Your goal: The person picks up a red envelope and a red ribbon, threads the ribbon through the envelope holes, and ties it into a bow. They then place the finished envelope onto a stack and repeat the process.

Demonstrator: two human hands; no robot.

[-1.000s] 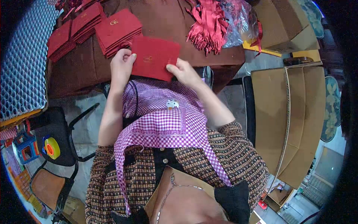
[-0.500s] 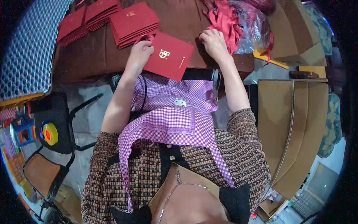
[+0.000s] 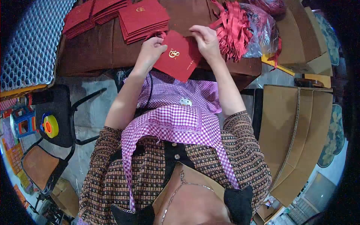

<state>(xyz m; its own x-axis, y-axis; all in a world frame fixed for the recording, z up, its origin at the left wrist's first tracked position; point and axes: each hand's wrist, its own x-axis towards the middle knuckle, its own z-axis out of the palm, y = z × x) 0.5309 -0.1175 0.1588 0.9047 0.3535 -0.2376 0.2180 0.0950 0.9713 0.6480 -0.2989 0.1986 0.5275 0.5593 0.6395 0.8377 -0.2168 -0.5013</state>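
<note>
A flat red paper bag [image 3: 176, 56] with a gold logo is tilted over the table's front edge. My left hand [image 3: 152, 52] grips it at its upper left side, and a loop of red ribbon [image 3: 156, 34] stands up by the fingertips. My right hand [image 3: 206, 43] is at the bag's upper right edge, thumb and fingers drawn together in a pinch; whatever lies between them is hidden. Just right of that hand lies a bunch of red ribbons [image 3: 233, 32]. Stacked red bags [image 3: 144, 18] with the same gold logo lie behind my left hand.
The table [image 3: 93, 58] has a brown cover. Beside the ribbons is clear plastic wrapping [image 3: 258, 33]. Cardboard boxes [image 3: 292, 138] stand at the right. At the left are a blue patterned surface [image 3: 30, 45] and a chair [image 3: 41, 161], with a yellow tape roll [image 3: 50, 125] nearby.
My right hand has moved left from beside the ribbon bunch to the bag's upper right edge, fingers pinched. My left hand keeps its grip on the bag. The whole view has shifted slightly.
</note>
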